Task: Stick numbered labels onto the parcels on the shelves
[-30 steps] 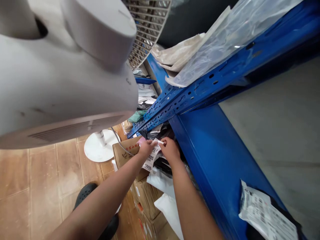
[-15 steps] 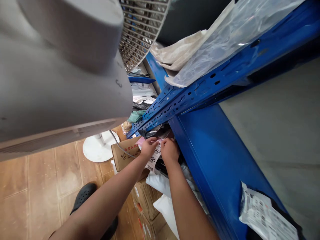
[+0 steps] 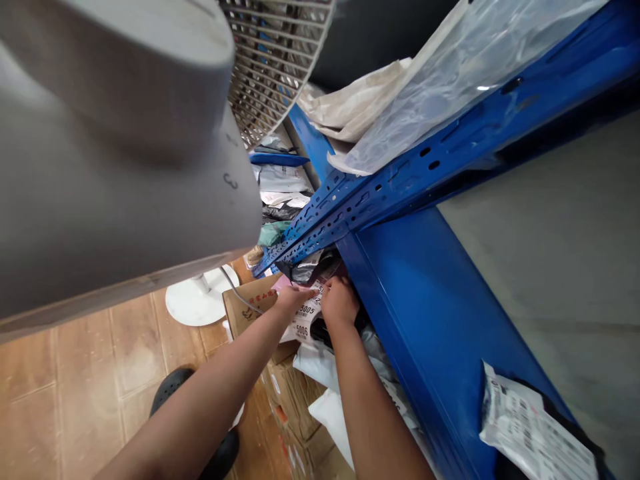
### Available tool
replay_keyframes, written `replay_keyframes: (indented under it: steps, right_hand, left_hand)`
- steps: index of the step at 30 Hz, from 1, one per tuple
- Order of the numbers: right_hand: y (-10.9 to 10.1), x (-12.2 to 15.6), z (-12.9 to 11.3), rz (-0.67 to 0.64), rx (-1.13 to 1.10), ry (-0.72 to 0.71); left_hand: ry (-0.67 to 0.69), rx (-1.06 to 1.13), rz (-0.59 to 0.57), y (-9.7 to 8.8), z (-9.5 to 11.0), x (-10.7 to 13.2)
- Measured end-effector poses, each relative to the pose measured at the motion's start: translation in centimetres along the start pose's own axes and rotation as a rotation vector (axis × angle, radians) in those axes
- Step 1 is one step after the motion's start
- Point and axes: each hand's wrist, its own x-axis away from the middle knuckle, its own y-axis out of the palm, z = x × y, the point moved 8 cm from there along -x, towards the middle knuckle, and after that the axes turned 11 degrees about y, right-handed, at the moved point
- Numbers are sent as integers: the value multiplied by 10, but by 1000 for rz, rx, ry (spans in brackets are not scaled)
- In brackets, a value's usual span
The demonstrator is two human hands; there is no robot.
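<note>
Down beside the lower blue shelf, my left hand (image 3: pixel 294 299) pinches the edge of a strip of white number labels (image 3: pixel 303 328), with 5005 and 5006 legible. The strip hangs below the fingers. My right hand (image 3: pixel 340 303) is close by on the right, its fingertips closed at the upper part of the same strip. A pink piece (image 3: pixel 283 284) shows behind my left fingers. Just beyond both hands is a black plastic parcel (image 3: pixel 306 268) with a pale label. My fingertips are partly hidden, and what lies under the strip is dark.
A large white machine housing (image 3: pixel 125 187) and fan grille (image 3: pixel 280 60) fill the upper left. Blue shelving (image 3: pixel 430 320) slopes along the right, bearing a labelled parcel (image 3: pixel 535 420). Cardboard boxes (image 3: pixel 295 397) and white parcels (image 3: pixel 333 413) are stacked below my hands.
My left hand has shifted slightly left and down, its fingers now flatter along the strip. The label strip has turned a little, showing 5005 and 5006 more fully. My right hand barely moved.
</note>
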Motion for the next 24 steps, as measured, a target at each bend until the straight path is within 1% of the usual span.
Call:
replay_keyframes:
  steps: [3,5,10,12,13,14,16,17,18,19,21,24]
  right_hand:
    - [1,1,0,1,-6,-20]
    - [1,2,-1,4,-10,-35]
    - [1,7,0,34,-9,-55]
    - [-1,12,-3,66,-15,-77]
    - [-3,16,-9,91,-21,-148]
    - [-6,21,-19,126,-26,-265]
    - [-14,36,-40,224,-31,-547]
    - [-19,42,-48,273,-27,-651]
    - [-23,44,-52,310,-17,-701]
    - [-25,41,-54,323,-3,-692]
    - [-26,29,-51,284,21,-605]
    - [-22,12,-39,220,12,-477]
  left_hand:
    - [-13,-111,35,-6,-1,14]
    - [13,-192,36,-11,1,27]
    - [94,-345,5,-34,11,58]
    - [192,-401,-13,-45,20,64]
    - [277,-424,-20,-49,26,66]
    - [376,-442,-25,-53,34,67]
    - [552,-475,-27,-58,46,67]
    - [594,-489,-28,-59,49,65]
    - [606,-505,-34,-60,51,62]
    - [602,-517,-39,-59,51,59]
    - [599,-523,-41,-56,55,53]
    - [681,-466,-46,-45,69,47]
